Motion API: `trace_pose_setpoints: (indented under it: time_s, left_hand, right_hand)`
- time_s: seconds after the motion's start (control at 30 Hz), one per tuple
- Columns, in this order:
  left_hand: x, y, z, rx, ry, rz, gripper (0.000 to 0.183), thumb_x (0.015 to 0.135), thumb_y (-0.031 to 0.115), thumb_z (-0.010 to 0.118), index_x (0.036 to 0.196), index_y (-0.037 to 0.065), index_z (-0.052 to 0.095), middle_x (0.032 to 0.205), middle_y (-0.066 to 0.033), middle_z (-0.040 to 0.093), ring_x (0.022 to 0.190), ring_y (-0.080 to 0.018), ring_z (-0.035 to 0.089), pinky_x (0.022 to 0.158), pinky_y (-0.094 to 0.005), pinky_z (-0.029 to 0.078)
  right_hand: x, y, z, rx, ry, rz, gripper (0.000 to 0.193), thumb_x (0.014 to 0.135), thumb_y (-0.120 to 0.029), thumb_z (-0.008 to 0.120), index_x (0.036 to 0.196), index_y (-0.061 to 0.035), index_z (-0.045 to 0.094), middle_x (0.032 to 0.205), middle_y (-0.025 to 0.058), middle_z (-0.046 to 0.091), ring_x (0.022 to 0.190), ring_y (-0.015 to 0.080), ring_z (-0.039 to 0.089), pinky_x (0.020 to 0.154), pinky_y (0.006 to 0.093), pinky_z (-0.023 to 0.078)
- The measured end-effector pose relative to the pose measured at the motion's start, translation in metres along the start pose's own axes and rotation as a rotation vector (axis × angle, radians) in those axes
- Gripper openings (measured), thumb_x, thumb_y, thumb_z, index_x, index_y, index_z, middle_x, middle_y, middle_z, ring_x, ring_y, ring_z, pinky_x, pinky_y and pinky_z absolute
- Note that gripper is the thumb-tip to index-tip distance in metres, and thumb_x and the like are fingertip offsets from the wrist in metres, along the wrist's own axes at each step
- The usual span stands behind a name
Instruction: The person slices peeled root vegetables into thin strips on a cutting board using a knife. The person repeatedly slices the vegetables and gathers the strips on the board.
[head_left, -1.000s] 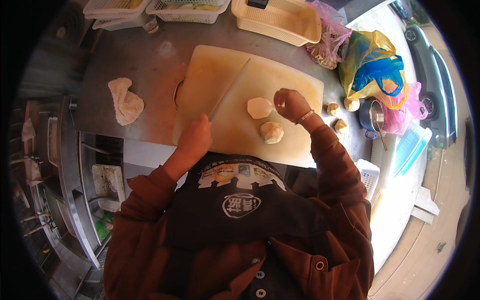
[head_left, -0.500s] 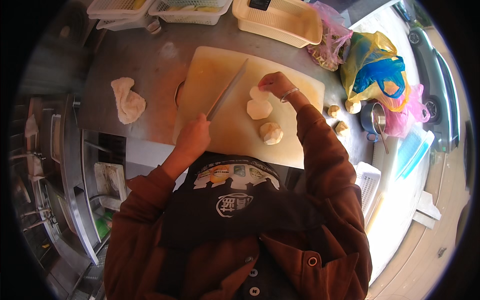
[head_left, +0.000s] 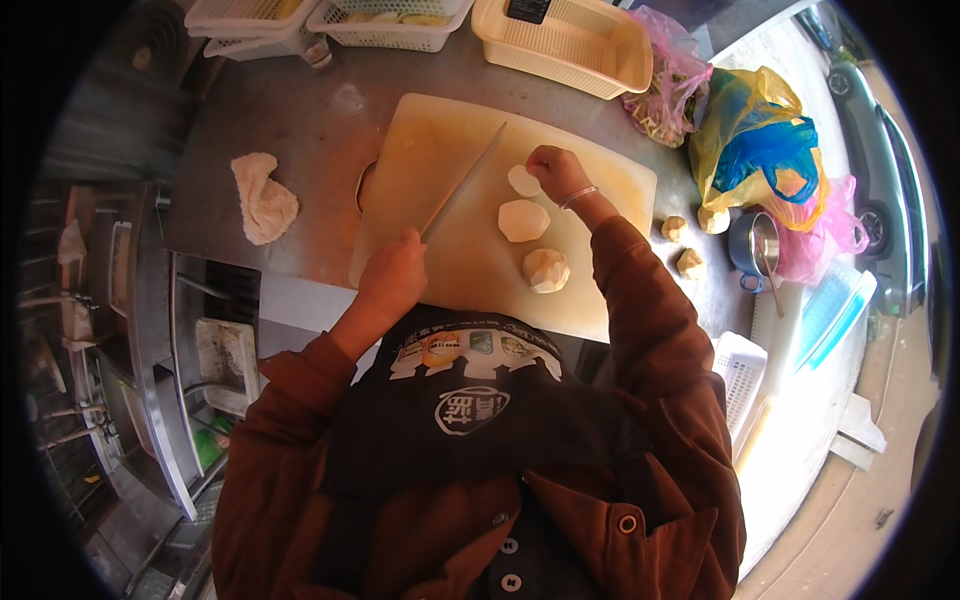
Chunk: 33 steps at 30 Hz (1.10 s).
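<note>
On the pale smooth plastic cutting board (head_left: 470, 265), your left hand (head_left: 395, 275) grips a long steel knife (head_left: 462, 183); your right hand (head_left: 556, 172) pinches a flat white peeled slice (head_left: 522, 181)

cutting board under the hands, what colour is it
The cutting board is pale cream-yellow with orange staining, seen in the head view.

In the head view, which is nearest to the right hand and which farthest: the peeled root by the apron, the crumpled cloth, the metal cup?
From the right hand:
1. Peeled root, on the board, just toward the person.
2. Metal cup, off the board, to the right.
3. Crumpled cloth, on the counter, far left.
</note>
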<state>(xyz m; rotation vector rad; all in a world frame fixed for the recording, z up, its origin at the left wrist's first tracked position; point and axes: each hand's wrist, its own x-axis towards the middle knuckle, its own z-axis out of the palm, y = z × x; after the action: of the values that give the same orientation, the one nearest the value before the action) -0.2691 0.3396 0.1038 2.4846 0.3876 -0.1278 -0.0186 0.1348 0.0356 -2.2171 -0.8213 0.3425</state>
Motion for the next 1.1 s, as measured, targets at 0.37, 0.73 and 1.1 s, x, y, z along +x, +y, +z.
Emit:
trace_pose_setpoints:
  time_s: [0.37, 0.73, 1.1]
  left_hand:
    - [-0.001, -0.004, 0.001, 0.008, 0.033, 0.027, 0.018, 0.091, 0.013, 0.057, 0.086, -0.002, 0.048, 0.078, -0.0286, 0.061, 0.077, -0.0489, 0.058, 0.067, -0.0554, 0.045]
    - [0.0, -0.005, 0.002, -0.001, 0.033, 0.026, 0.018, 0.091, 0.013, 0.057, 0.084, -0.001, 0.048, 0.074, -0.0286, 0.06, 0.074, -0.0495, 0.058, 0.063, -0.0557, 0.044]
    - [0.0, 0.0, -0.002, 0.019, -0.002, 0.005, 0.02, 0.093, 0.016, 0.055, 0.085, -0.002, 0.048, 0.078, -0.0284, 0.061, 0.078, -0.0491, 0.058, 0.068, -0.0551, 0.045]
  right_hand:
    - [-0.05, -0.051, 0.001, -0.262, -0.118, 0.438, 0.048, 0.06, -0.033, 0.083, 0.091, 0.001, 0.067, 0.096, 0.0245, 0.067, 0.095, 0.0371, 0.065, 0.082, 0.0405, 0.053]
    - [-0.045, -0.037, 0.006, 0.036, -0.329, 0.478, 0.047, 0.059, -0.025, 0.085, 0.094, 0.0033, 0.071, 0.085, 0.0143, 0.071, 0.081, 0.0239, 0.068, 0.072, 0.0343, 0.052]
    - [0.011, -0.016, 0.004, -0.184, -0.154, 0.256, 0.042, 0.061, -0.027, 0.083, 0.094, -0.0033, 0.071, 0.096, 0.0171, 0.07, 0.1, 0.0331, 0.063, 0.083, 0.0407, 0.052]
